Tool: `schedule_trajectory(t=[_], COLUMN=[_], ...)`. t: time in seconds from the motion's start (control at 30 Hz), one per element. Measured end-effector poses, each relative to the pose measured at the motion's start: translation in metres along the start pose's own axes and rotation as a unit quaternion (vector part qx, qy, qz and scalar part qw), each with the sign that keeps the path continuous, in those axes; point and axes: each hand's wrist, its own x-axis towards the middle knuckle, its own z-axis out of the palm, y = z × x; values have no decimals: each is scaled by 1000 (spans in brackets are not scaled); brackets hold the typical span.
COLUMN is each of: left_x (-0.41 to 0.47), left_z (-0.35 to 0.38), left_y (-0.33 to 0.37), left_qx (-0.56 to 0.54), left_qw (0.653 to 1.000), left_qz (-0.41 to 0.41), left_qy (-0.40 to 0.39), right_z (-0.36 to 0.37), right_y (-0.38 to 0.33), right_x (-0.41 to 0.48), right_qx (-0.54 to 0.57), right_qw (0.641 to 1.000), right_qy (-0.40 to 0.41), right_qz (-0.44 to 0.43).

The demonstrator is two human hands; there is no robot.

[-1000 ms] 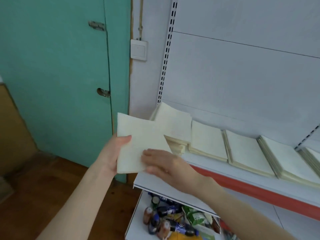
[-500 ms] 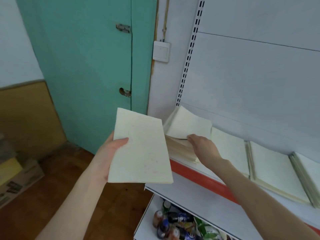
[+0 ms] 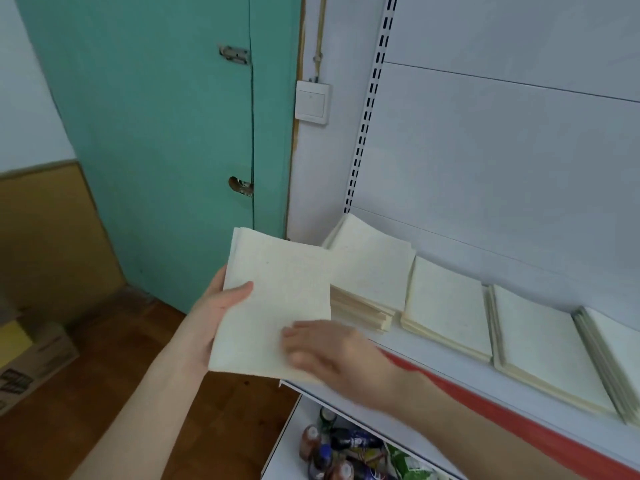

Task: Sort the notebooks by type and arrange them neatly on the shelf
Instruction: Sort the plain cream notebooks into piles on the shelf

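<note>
right hand back from shelf stack onto notebooks, grip unclear | left hand holds them | gathering continues

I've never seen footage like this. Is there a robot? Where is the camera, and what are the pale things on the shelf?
No robot: these are a person's two bare hands, filmed by one wide-angle camera worn on the head, looking forward and down. The left hand holds a thin pile of cream paper notebooks, thumb on the front. The right hand, blurred, lies on its lower corner; whether it grips is unclear. Behind is a white metal shelf with a red front strip, bearing a row of stacks of similar cream notebooks. On the shelf below sit small bottles.
</note>
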Motion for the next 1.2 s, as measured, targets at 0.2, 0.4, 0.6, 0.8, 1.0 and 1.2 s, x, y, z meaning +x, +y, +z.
schedule_trajectory(t=[0.2, 0.4, 0.6, 0.8, 1.0, 1.2], left_x=[-4, -9, -14, -16, -12, -2], left_z=[-14, -19, -16, -5, 5, 62], left_y=[6, 11, 6, 13, 9, 10], left_qx=[-11, 17, -21, -23, -29, -27], left_qw=[1000, 999, 999, 998, 999, 996], left_qz=[24, 38, 31, -17, 40, 61], left_qy=[16, 31, -12, -58, -7, -63], right_z=[-31, -24, -32, 32, 5, -40], right_y=[90, 91, 29, -22, -30, -10], right_x=[16, 8, 11, 2, -3, -23], right_qx=[-197, -140, -16, -181, 36, 301], right_qw=[922, 937, 937, 981, 980, 778], right_qy=[-63, -15, 212, 56, 100, 298], right_qz=[327, 321, 276, 30, 168, 463])
